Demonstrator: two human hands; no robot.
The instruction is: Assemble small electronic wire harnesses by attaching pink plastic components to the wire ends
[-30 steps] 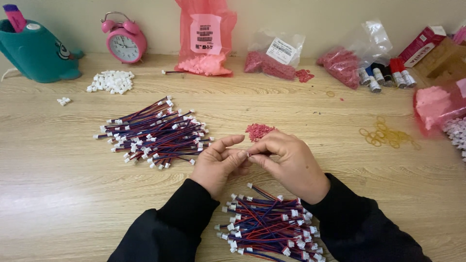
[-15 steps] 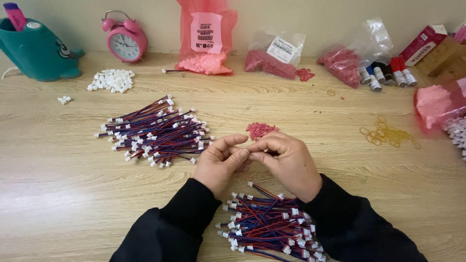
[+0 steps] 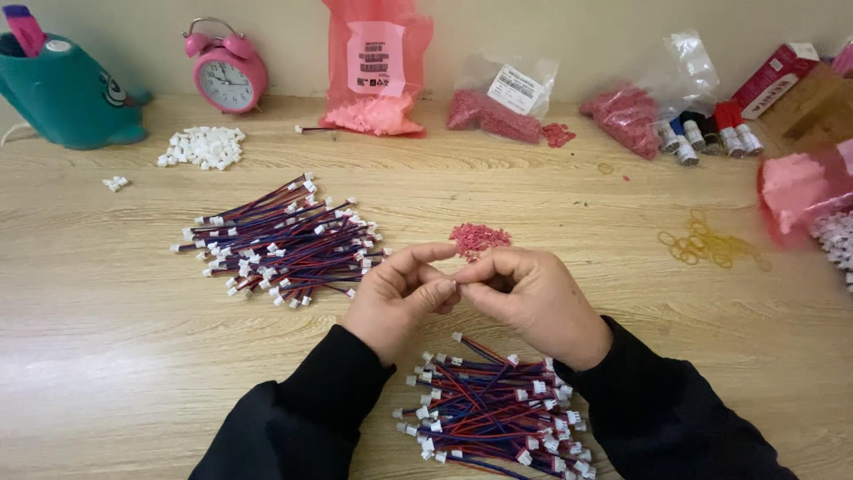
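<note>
My left hand (image 3: 397,300) and my right hand (image 3: 538,300) meet fingertip to fingertip above the middle of the wooden table (image 3: 107,356). Both pinch at the same spot, on a piece too tiny to make out. Just beyond the fingers lies a small heap of red bits (image 3: 479,238). One pile of short red-and-blue wires with white plugs (image 3: 283,240) is spread to the left of my left hand. A second such pile (image 3: 493,411) lies between my black sleeves, near the table's front edge.
Along the back wall stand a teal holder (image 3: 67,93), a pink alarm clock (image 3: 229,73), pink and clear bags of red parts (image 3: 378,67), thread spools (image 3: 706,133) and a red box (image 3: 771,76). White plugs (image 3: 203,147) lie back left, yellow rubber bands (image 3: 706,247) right.
Both hands stay together in the same place; only the fingers shift slightly around the pinch point. The piles have not moved.
</note>
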